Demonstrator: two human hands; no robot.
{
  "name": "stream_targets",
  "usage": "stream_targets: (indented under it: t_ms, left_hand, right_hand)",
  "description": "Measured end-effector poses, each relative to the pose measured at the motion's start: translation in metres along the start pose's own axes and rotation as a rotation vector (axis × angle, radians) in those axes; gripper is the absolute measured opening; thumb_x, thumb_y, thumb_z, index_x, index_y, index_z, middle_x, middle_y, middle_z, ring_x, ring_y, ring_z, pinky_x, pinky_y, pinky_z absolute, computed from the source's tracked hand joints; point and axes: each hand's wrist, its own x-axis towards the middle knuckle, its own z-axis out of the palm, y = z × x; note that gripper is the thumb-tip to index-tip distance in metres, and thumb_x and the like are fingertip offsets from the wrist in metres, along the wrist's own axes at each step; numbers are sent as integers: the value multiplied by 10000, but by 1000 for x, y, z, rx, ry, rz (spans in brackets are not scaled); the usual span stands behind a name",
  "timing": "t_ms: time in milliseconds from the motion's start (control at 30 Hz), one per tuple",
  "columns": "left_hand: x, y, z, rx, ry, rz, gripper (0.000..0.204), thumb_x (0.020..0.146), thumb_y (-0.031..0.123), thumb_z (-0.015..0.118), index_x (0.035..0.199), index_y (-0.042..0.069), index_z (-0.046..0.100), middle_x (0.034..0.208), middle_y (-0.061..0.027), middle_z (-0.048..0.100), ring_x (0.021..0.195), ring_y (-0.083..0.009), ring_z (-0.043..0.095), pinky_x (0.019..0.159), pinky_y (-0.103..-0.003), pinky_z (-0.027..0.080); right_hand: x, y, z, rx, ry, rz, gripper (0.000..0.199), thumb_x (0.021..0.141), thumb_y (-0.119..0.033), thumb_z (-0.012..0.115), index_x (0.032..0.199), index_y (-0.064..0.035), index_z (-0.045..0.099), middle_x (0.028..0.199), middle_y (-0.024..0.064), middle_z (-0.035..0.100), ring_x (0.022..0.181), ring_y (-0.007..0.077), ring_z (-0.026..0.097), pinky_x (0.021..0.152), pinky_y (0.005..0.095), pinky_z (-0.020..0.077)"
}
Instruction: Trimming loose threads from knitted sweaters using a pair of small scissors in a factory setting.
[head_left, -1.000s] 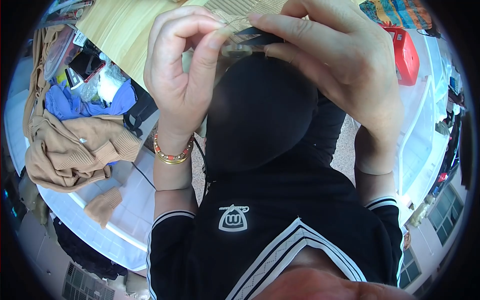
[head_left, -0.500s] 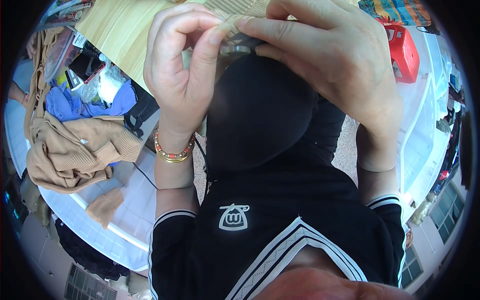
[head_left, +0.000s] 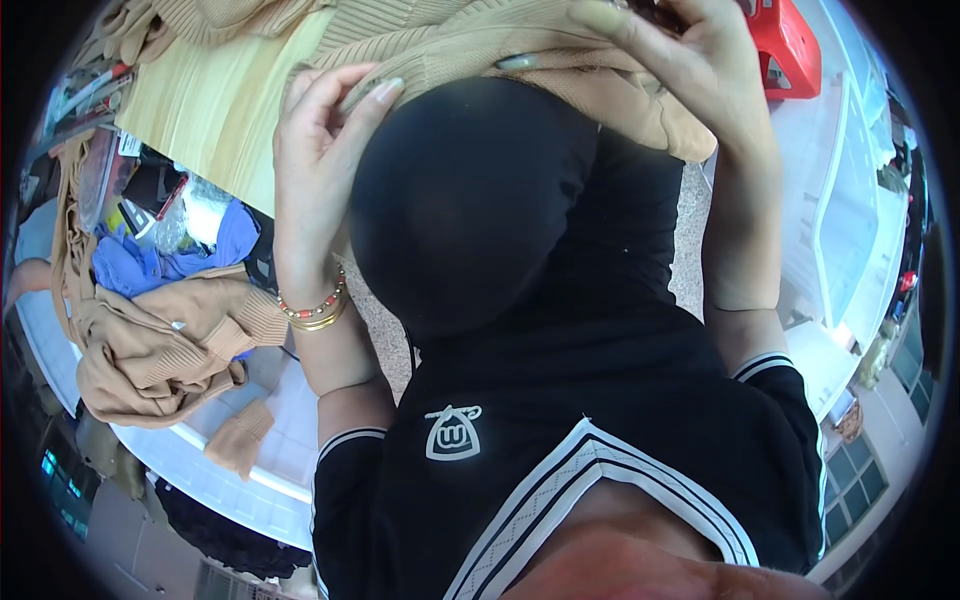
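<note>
Presently, the tan ribbed knit garment (head_left: 480,45) is at twelve o'clock of the view, where it stretches in loose folds between the two hands. The left hand (head_left: 325,140) is between ten and eleven o'clock. Its thumb and index finger are almost together, and they pinch an edge of this knit; the other fingers are curled behind and partly hidden. The right hand (head_left: 695,85) is between one and two o'clock. Its thumb is spread away from the other fingers and lies over the cloth, while these fingers are bent and partly cut by the upper border, so I cannot tell if they grip something. One end of the garment hangs just under this hand. Between the hands, a small grey-blue object (head_left: 517,62) shows against the knit; I cannot tell what it is.

Just below the garment is a rounded shape in black fabric (head_left: 460,200). At ten o'clock is a pale wooden tabletop (head_left: 225,120). Toward nine o'clock, a second tan knit garment (head_left: 160,350) is heaped near a blue cloth (head_left: 170,262), and at eight o'clock a small tan knit piece (head_left: 240,437) lies on a white plastic surface (head_left: 285,455). A red plastic object (head_left: 790,50) stands between one and two o'clock, beside the right forearm.
</note>
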Motion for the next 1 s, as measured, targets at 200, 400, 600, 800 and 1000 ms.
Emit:
stream_targets:
  t_ms: [200, 400, 600, 800, 1000]
  left_hand:
    - [4, 9, -13, 21, 42, -40, 174, 835, 98, 693, 945, -24, 635, 861, 5, 480, 732, -62, 464, 650, -195, 395]
    - [20, 25, -7, 617, 13, 251, 275, 807, 183, 718, 1048, 60, 668, 870, -23, 464, 706, -108, 426, 629, -233, 398]
    - [44, 53, 8, 439, -163, 390, 175, 802, 129, 717, 967, 71, 723, 896, -5, 555, 687, -79, 431, 578, -211, 370]
    - [53, 42, 28, 256, -344, 199, 151, 813, 123, 721, 920, 16, 716, 796, 3, 504, 585, -34, 468, 503, -187, 378]
    - [58, 33, 33, 337, -327, 435, 92, 817, 79, 710, 884, 16, 712, 815, -7, 561, 613, -35, 517, 520, -183, 408]
  right_hand:
    - [-20, 32, -5, 16, 33, 50, 424, 754, -87, 776, 1144, -6, 629, 973, 35, 640, 913, 114, 581, 818, 245, 454]
    - [-20, 17, 2, -128, 6, -104, 372, 797, -119, 730, 1140, -18, 629, 1022, 111, 658, 938, 211, 614, 823, 300, 466]
    - [-2, 65, 25, 192, 102, -512, 341, 808, -107, 716, 1125, -12, 635, 1016, 114, 659, 934, 229, 618, 813, 308, 471]
    - [-12, 49, 21, 252, 97, -492, 326, 817, -81, 701, 1124, 1, 631, 990, 116, 648, 902, 221, 614, 790, 299, 470]
    - [-18, 30, 11, 19, 15, -152, 312, 826, -71, 689, 1121, 9, 628, 951, 112, 637, 871, 216, 611, 774, 297, 472]
